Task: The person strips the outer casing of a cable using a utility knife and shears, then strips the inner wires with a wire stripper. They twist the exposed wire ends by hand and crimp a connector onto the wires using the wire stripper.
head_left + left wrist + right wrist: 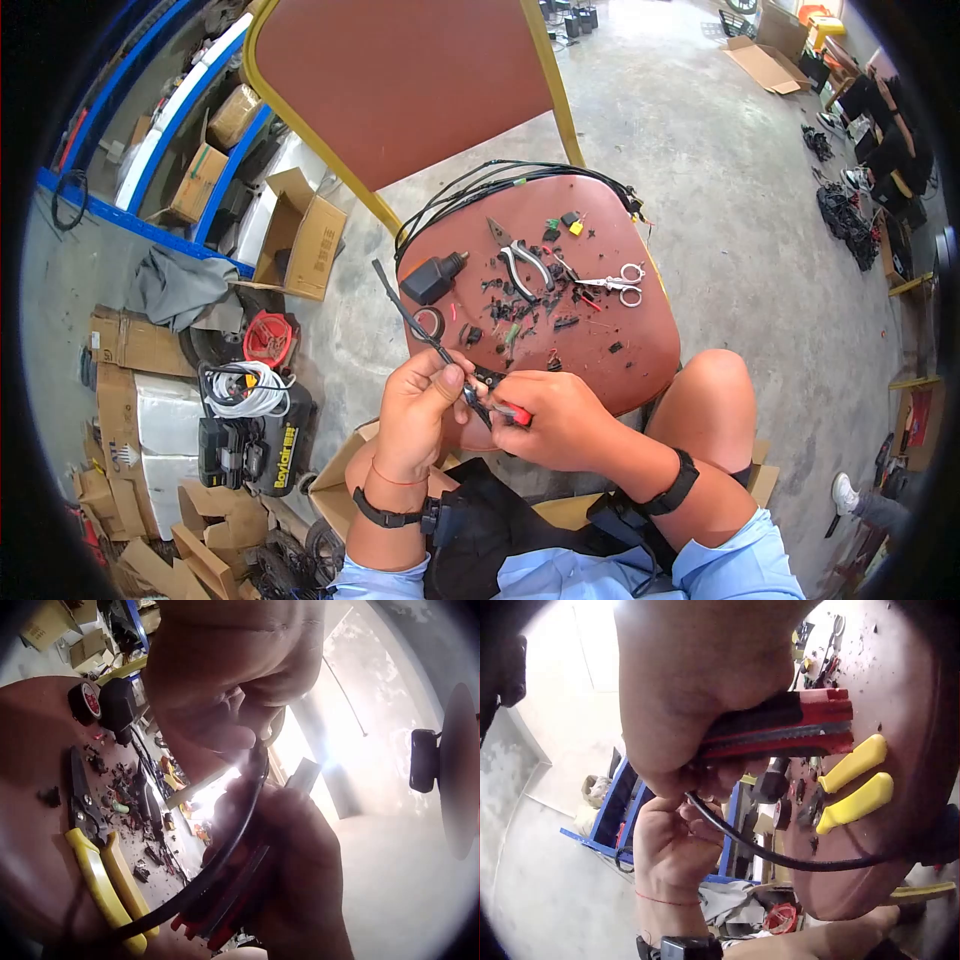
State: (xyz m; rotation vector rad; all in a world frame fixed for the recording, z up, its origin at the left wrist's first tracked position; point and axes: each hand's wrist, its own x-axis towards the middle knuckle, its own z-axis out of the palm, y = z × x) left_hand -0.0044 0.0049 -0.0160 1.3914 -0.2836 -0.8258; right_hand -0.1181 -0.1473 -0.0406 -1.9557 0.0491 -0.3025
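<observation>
The left hand (415, 405) pinches a black cable (410, 318) between thumb and fingers over the chair's front edge. Close against it, the right hand (555, 415) grips a red-and-black tool (780, 724), whose flat metal end (304, 776) shows in the left wrist view. In that view the cable (225, 855) curves down from the touching fingertips; the right wrist view shows the cable (765, 859) bending across below the tool. Fingers partly hide where cable and tool meet. Pliers (525, 270) lie on the seat, their handles (859, 802) yellow.
On the red chair seat (640, 330) lie scissors (610, 284), a black block-shaped item (430, 280), a tape roll (428, 322) and scattered black scraps. Coiled cables (480, 180) rest along its back. A blue shelf (215, 195), an open carton (305, 245) and a compressor (275, 440) stand at left.
</observation>
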